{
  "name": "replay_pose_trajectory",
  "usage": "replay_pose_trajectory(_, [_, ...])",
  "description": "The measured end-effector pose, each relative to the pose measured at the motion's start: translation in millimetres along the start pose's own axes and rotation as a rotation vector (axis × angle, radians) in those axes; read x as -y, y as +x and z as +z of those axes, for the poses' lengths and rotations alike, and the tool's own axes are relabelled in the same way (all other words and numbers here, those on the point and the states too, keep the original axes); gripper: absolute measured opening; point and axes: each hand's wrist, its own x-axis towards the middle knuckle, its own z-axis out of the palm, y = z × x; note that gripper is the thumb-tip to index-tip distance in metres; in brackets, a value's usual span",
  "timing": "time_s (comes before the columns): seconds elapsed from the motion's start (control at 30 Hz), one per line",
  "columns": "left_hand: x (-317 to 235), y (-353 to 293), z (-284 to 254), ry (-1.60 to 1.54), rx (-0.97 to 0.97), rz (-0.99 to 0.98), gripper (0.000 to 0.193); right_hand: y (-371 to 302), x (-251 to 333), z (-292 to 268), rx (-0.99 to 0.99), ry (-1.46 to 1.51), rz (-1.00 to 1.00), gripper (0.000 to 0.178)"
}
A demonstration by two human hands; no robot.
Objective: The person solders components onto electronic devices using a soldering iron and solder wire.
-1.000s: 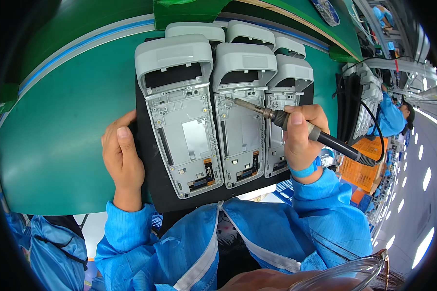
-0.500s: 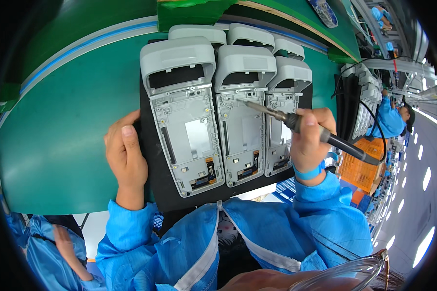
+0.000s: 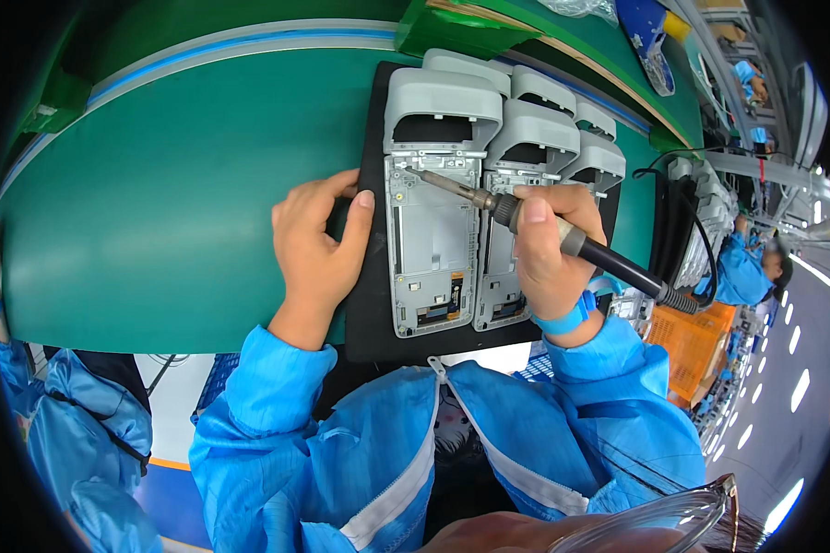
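My right hand [image 3: 558,244] is closed around a soldering iron [image 3: 622,267], its cable running off the rear end. The metal tip points left and sits at the upper left part of the leftmost light grey device housing [image 3: 431,235]; I cannot tell whether it touches. A second grey housing [image 3: 498,221] lies beside it, partly covered by my right hand. Each housing has a raised, hooded upper end and a flat, open lower body with small parts in it. At the left edge of the black mat [image 3: 364,313] my left hand [image 3: 318,244] rests, thumb and fingers apart, holding nothing.
More hooded grey housings [image 3: 466,69] stand behind, toward a green ledge [image 3: 466,32]. The green table [image 3: 184,203] extends left. On the right are a stack of grey parts [image 3: 705,207], an orange crate [image 3: 687,341] and a co-worker [image 3: 752,267]. Another blue-sleeved person [image 3: 88,442] is at lower left.
The soldering iron's tip has gone from the middle housing to the leftmost one. Mat, housings and left hand now appear farther right in the picture, as the view has shifted.
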Motion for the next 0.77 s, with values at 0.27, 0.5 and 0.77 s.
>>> replay_pose_trajectory(0.27, [0.0, 1.6, -1.6, -0.027, 0.006, -0.009, 0.016, 6.0, -2.0, 8.3, 0.006, -0.051, 0.065, 0.015])
replay_pose_trajectory(0.5, [-0.2, 2.3, -1.5, -0.009, 0.026, -0.006, 0.015, 6.1, -1.5, 6.5, 0.016, -0.045, 0.057, 0.016])
replay_pose_trajectory(0.77, [0.5, 2.7, -1.0, -0.006, 0.036, -0.017, 0.016, 5.7, -3.5, 5.4, 0.032, -0.046, 0.048, 0.016])
